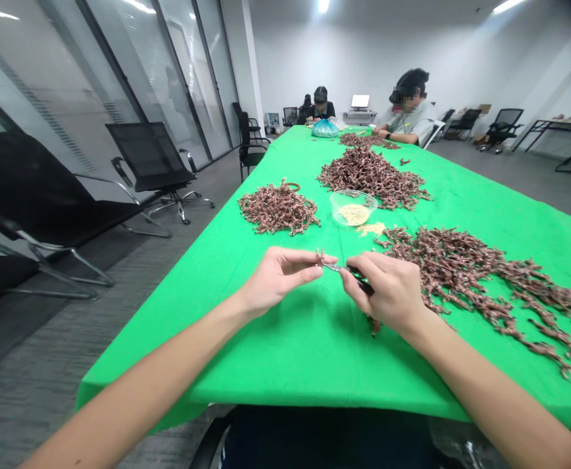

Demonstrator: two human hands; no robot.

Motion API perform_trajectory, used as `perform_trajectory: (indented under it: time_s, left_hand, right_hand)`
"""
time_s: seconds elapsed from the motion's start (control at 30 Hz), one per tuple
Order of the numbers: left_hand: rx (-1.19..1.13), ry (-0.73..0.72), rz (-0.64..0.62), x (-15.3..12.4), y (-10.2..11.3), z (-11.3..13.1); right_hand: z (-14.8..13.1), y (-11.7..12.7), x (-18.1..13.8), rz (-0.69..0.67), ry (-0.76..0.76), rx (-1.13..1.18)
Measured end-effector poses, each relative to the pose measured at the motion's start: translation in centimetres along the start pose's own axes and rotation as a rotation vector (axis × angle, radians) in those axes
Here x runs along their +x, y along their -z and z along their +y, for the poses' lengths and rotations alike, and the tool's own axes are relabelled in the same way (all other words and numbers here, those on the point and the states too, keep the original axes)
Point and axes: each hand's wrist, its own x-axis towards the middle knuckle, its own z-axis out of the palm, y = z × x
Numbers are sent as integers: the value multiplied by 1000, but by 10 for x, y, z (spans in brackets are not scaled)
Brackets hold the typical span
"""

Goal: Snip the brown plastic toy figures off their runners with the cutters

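My left hand [285, 273] pinches a small brown, branching piece [320, 258] between thumb and fingertips, over the near part of the green cloth. My right hand [388, 286] is closed around a dark-handled tool [362, 281] with a slim metal tip. That tip meets the piece at my left fingertips. Whether the tool is a knife or cutters I cannot tell. A heap of similar brown pieces [452, 267] spreads beside and beyond my right hand. Ahead stands a clear plastic bowl [354, 207] with pale yellowish bits in it, and more pale bits [372, 228] lie beside it.
A smaller brown heap [279, 208] lies left of the bowl, a larger one [371, 174] behind it. Two people [409, 111] [321, 104] sit farther along the green-covered table [192, 332]. A blue bag [324, 128] rests at the far end. Black chairs [148, 156] stand left.
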Motion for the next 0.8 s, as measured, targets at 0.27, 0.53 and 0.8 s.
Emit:
perform_trajectory:
  time_s: [0.27,0.53,0.8]
  left_hand:
    - [-106,21,-15,0,-1,-5]
    - [-248,92,-26,-1,-2,-5]
    - [-287,136,-19,-1,-4,-4]
  right_hand:
    - [5,1,2,24,50,-63]
    - [3,3,2,53,142,-218]
    - [2,5,1,76,194,-284]
